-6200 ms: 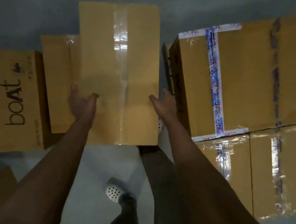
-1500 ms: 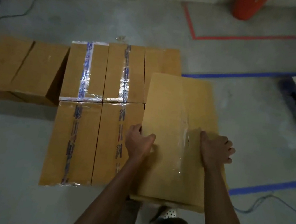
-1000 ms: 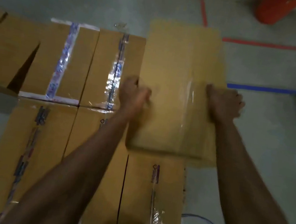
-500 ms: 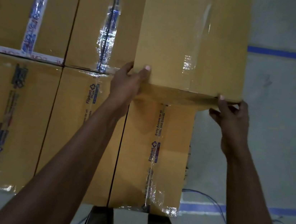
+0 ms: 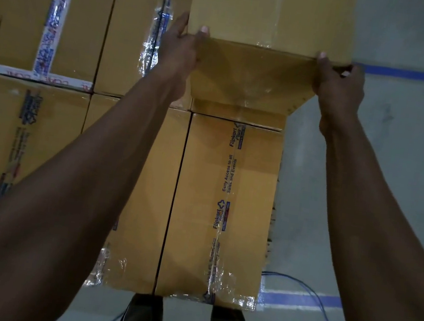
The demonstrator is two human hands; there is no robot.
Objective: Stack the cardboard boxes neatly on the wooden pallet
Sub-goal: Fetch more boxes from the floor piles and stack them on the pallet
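I hold a plain cardboard box [image 5: 270,14] out in front of me, its near end face [image 5: 249,76] towards me, over the far right corner of a layer of taped boxes [image 5: 222,210]. My left hand [image 5: 181,48] grips its near left corner, thumb on the top edge. My right hand [image 5: 338,82] grips its near right corner, thumb on top and fingers curled round the side. The held box sits higher than the layer, its right side reaching out past the layer's right edge. The pallet is hidden under the boxes.
The layer holds several boxes side by side, some sealed with printed tape [image 5: 53,15]. Grey concrete floor [image 5: 391,184] lies to the right, marked by blue lines [image 5: 297,299]. A thin blue cable [image 5: 321,306] runs across the floor near my feet. My legs [image 5: 144,318] stand against the stack's near edge.
I carried the box from the floor stack to the layer and pushed it to the far right slot. Over the last half second my hands slid a little further forward with it.
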